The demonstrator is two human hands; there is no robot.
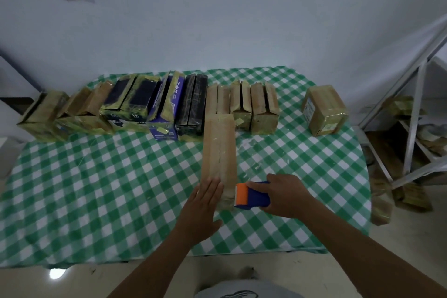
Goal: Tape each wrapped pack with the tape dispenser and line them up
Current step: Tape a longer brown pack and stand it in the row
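Note:
A long brown wrapped pack [219, 152] lies lengthwise in the middle of the checked table [96, 189]. My left hand [202, 208] rests flat on its near end with straight fingers. My right hand [281, 195] grips a blue and orange tape dispenser [251, 195], whose orange head touches the pack's near right edge. Behind, a row of wrapped packs [150, 106] runs along the far side of the table, brown ones and dark printed ones side by side.
A single brown pack [324, 109] stands apart at the far right of the table. A metal rack [416, 128] with more bundles on the floor is to the right. A white wall [217, 19] runs behind the table.

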